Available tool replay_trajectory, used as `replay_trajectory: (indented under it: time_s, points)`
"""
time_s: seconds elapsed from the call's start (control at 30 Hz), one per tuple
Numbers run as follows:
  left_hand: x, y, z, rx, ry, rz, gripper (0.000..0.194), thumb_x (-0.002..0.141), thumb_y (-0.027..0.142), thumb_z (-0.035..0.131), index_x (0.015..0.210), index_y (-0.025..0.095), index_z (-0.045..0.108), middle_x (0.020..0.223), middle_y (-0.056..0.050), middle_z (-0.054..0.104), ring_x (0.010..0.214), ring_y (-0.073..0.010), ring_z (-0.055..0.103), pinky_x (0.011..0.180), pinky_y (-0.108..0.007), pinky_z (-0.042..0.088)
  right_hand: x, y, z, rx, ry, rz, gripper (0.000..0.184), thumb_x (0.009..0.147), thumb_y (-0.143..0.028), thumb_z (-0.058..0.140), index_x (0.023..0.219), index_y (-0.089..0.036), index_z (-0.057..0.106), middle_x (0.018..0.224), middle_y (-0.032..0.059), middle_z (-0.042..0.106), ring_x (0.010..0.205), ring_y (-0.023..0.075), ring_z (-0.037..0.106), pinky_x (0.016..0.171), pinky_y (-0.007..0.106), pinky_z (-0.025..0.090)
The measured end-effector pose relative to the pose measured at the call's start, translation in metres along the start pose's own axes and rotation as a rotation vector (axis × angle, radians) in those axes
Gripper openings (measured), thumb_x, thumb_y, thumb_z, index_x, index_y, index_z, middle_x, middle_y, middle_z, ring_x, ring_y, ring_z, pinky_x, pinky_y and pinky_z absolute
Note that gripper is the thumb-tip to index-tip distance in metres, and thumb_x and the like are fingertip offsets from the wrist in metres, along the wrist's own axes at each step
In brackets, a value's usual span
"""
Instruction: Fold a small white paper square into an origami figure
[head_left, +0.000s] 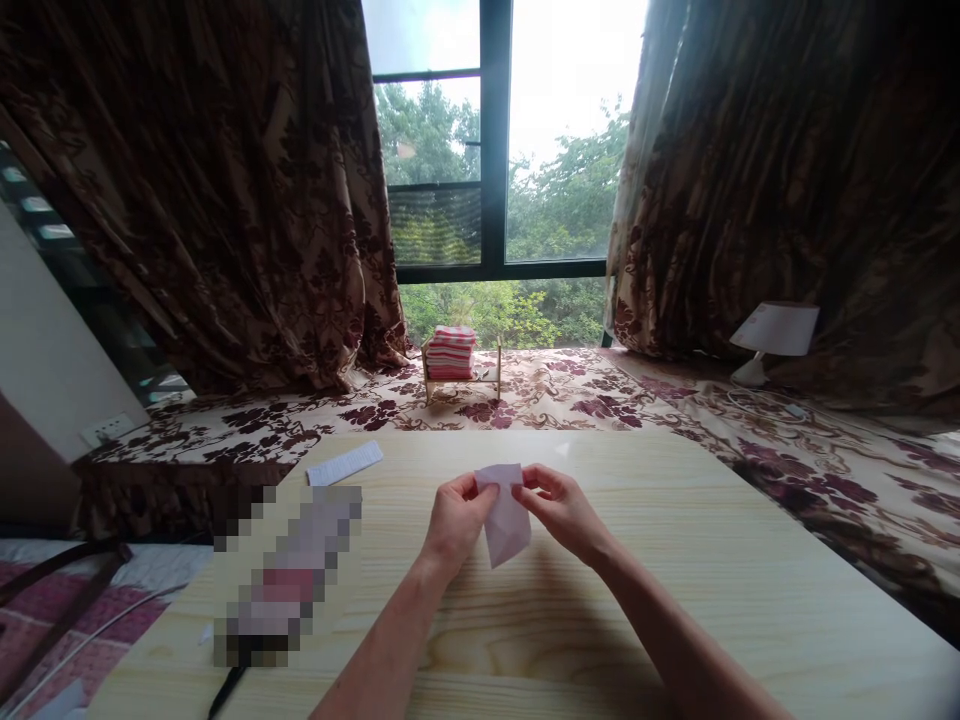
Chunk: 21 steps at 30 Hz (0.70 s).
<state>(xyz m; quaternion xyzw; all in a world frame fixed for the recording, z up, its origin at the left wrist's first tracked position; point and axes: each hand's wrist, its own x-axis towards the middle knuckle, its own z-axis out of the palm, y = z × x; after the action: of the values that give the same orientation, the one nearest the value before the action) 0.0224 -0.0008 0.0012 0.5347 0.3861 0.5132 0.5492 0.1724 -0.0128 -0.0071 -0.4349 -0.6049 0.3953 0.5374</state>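
Between my two hands, just above the wooden table [600, 620], is a small piece of pale pinkish-white paper [508, 530]. My left hand [459, 515] pinches its left edge, with the thumb lying on the near face. On the opposite edge my right hand [559, 508] grips it between thumb and fingers. The paper's lower part hangs down toward me and shows faint creases. Some fingertips are hidden behind the sheet.
On the table's left lie a white printed strip [345, 464] and a pixelated object [289, 580] with a black cable. Beyond stand a small rack [499, 372] holding folded striped cloths [451, 354] and a white lamp [776, 330] on a floral-covered ledge [570, 385]. Curtains flank the window.
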Motion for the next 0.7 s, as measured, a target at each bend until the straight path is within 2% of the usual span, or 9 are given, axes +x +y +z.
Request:
replay_trajectory:
  time_s: [0.4, 0.7]
  points:
    - [0.0009, -0.0021, -0.0014, 0.005, 0.000, 0.004, 0.021, 0.067, 0.021, 0.065, 0.085, 0.010, 0.071, 0.070, -0.004, 0.069, 0.067, -0.0146, 0.058, 0.061, -0.023, 0.042, -0.0016, -0.0020, 0.0043, -0.038, -0.012, -0.054, 0.016, 0.075, -0.031, 0.061, 0.076, -0.015, 0.060, 0.074, 0.0009, 0.057, 0.068, 0.0128, 0.051, 0.062, 0.026, 0.044]
    - [-0.0014, -0.0008, 0.0000, 0.019, -0.021, -0.042, 0.025, 0.069, 0.030, 0.065, 0.082, 0.010, 0.072, 0.065, -0.003, 0.067, 0.057, -0.0119, 0.054, 0.055, -0.021, 0.039, -0.0031, -0.0048, 0.0051, -0.069, -0.011, -0.071, 0.018, 0.075, -0.034, 0.060, 0.076, -0.017, 0.059, 0.073, 0.0008, 0.056, 0.068, 0.0133, 0.052, 0.062, 0.026, 0.046]
